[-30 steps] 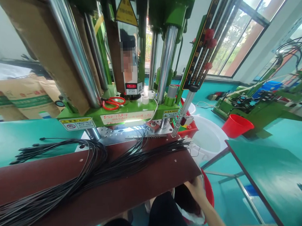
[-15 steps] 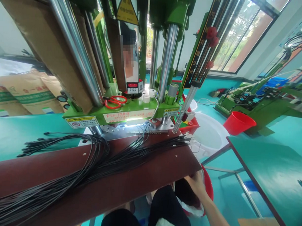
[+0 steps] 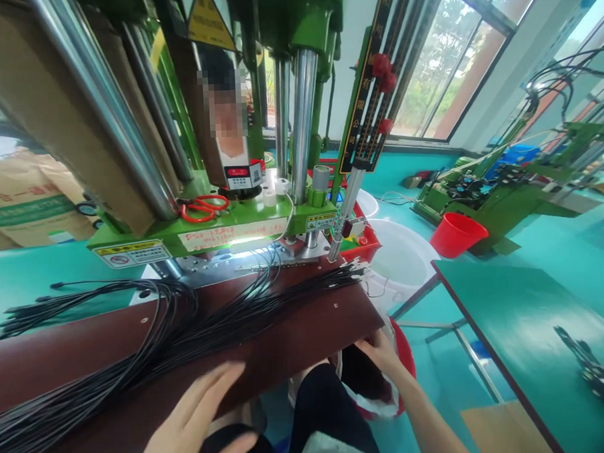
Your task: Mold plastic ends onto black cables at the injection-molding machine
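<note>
My left hand (image 3: pixel 200 418) hovers at the near edge of the dark red-brown tabletop (image 3: pixel 307 346), fingers stretched and thumb apart, holding nothing. Under the table's right corner is my right hand (image 3: pixel 382 353), beside the lined red bucket (image 3: pixel 405 355). Its thumb is stretched out; the other fingers are partly hidden, and no object shows in it. A large bundle of black cables (image 3: pixel 187 345) lies along the tabletop, with pale ends at the right. Some cables run into the lit metal plate (image 3: pixel 214 269) of the green press (image 3: pixel 242 222).
Orange-handled scissors (image 3: pixel 204 208) lie on the press. Right of it stand a red crate (image 3: pixel 365 240), a white tub (image 3: pixel 408 248) and a red pail (image 3: pixel 457 233). A green-topped table (image 3: pixel 526 323) bears dark parts. My legs are below the tabletop.
My left hand has risen from low beside the table into full view at its near edge. My right hand stays near the corner. The whole view has shifted right.
</note>
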